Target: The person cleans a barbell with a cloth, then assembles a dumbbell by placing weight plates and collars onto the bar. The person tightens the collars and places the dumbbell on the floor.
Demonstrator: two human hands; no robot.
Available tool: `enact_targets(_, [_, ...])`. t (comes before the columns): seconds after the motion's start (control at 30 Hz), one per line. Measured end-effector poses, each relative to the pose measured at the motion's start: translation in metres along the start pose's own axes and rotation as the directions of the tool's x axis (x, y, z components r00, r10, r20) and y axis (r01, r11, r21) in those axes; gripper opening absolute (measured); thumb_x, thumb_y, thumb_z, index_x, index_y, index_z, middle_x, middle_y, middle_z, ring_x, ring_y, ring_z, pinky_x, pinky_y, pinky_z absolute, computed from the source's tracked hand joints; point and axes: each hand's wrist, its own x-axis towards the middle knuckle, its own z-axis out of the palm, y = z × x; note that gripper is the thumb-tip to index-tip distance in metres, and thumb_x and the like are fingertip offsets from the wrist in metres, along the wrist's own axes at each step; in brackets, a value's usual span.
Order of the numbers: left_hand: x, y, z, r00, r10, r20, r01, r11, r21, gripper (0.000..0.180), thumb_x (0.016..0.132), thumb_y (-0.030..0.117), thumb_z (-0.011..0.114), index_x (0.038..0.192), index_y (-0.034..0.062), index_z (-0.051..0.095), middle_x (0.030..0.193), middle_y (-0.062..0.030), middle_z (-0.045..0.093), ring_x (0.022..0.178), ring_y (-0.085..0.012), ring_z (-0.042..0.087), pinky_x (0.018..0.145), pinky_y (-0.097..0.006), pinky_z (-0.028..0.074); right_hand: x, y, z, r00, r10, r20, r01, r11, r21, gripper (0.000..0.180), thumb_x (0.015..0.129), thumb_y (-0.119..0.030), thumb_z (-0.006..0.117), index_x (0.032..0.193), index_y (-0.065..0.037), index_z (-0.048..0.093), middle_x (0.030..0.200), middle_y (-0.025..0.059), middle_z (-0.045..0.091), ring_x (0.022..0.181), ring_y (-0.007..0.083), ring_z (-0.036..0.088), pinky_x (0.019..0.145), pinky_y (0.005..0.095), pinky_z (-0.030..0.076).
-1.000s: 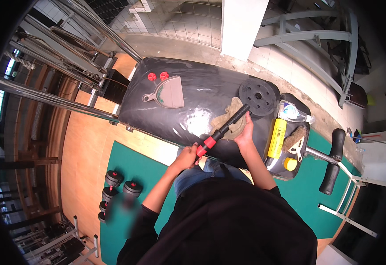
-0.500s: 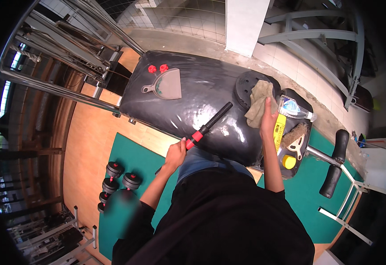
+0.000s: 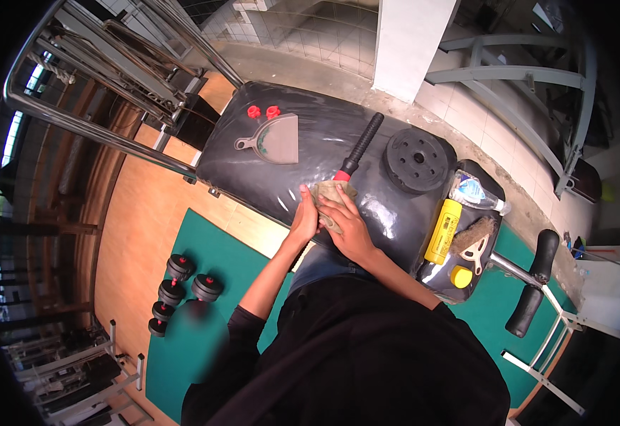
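Observation:
A black dumbbell bar (image 3: 364, 145) with ridged ends and a red middle slants up and away from my body over the black padded bench (image 3: 253, 181). A greyish-brown cloth (image 3: 330, 190) is folded round its red part. My left hand (image 3: 305, 220) is closed at the near side of the bar, its fingers against the cloth. Pressed over the cloth from the right, my right hand (image 3: 348, 228) grips it against the bar. Cloth and hands hide the bar's lower part.
A black weight plate (image 3: 416, 160) lies right of the bar, beside a clear bottle (image 3: 474, 192), yellow bottle (image 3: 443, 233), brush (image 3: 474, 238) and yellow cap (image 3: 460, 276). A dustpan (image 3: 278, 139) and red collars (image 3: 273, 112) lie far left. Dumbbells (image 3: 180, 267) stand on the green mat (image 3: 235, 248).
My right hand has brought the cloth left from the weight plate onto the bar, uncovering the plate. The bar has tilted steeper and moved farther up the bench.

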Motion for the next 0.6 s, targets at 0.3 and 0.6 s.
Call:
enact_targets(0.3, [0.001, 0.050, -0.008, 0.989, 0.146, 0.019, -0.125, 0.900, -0.417, 0.070, 0.093, 0.062, 0.021, 0.103, 0.0005, 0.052, 0.064, -0.0007, 0.042, 0.039, -0.0051, 0.032, 0.035, -0.020, 0.028, -0.035, 0.062, -0.054, 0.654, 0.745, 0.131, -0.534, 0.333, 0.777, 0.047, 0.092, -0.041, 0.052, 0.120, -0.004, 0.053, 0.119, 0.0107, 0.058, 0.115, 0.0216, 0.051, 0.100, 0.0366, 0.037])
enact_targets(0.6, [-0.018, 0.066, 0.036, 0.973, 0.114, 0.201, -0.083, 0.985, -0.154, 0.054, 0.097, 0.039, 0.018, 0.071, 0.0022, 0.048, 0.051, -0.0051, 0.043, 0.033, -0.0119, 0.034, 0.034, -0.027, 0.029, 0.045, 0.027, -0.064, 0.928, 0.373, -0.004, -0.091, 0.236, 0.968, 0.051, 0.087, -0.037, 0.061, 0.124, -0.006, 0.045, 0.117, 0.0054, 0.053, 0.101, 0.0157, 0.056, 0.086, 0.0302, 0.048])
